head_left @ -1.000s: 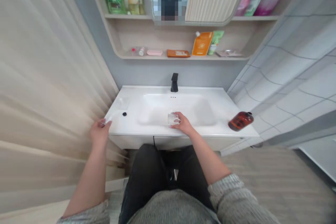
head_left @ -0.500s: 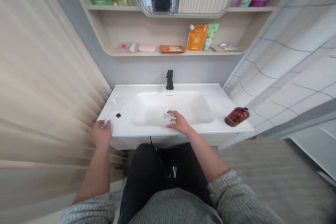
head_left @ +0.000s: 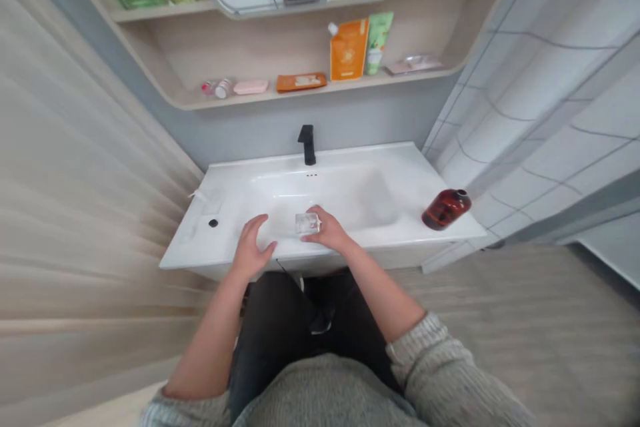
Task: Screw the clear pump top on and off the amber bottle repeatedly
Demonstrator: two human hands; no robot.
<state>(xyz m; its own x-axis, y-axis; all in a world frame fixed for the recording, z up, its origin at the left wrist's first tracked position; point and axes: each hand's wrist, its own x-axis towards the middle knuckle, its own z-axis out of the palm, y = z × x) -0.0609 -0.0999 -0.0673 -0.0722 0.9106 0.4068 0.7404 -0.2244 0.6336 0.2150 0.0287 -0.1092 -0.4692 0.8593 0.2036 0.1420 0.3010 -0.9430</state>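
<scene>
My right hand grips a small clear square-sided container over the front of the white sink basin. To its left, my left hand hovers above the counter's front edge with thumb and fingers spread, nothing between them. The gap from those fingers to the container is short. A small black cap lies on the left of the counter. Behind the cap is a faint see-through item with a thin whitish part at its back; its kind is unclear.
An amber bottle with an uncovered neck is on the counter's right end. The black faucet rises behind the basin. Above, a shelf bears an orange pouch, a green tube and small packages. A pale curtain hangs at left.
My left hand has moved right from the counter's left edge, letting go of a small whitish item, and its fingers have spread. My right hand still holds the container. The camera view has shifted and tilted.
</scene>
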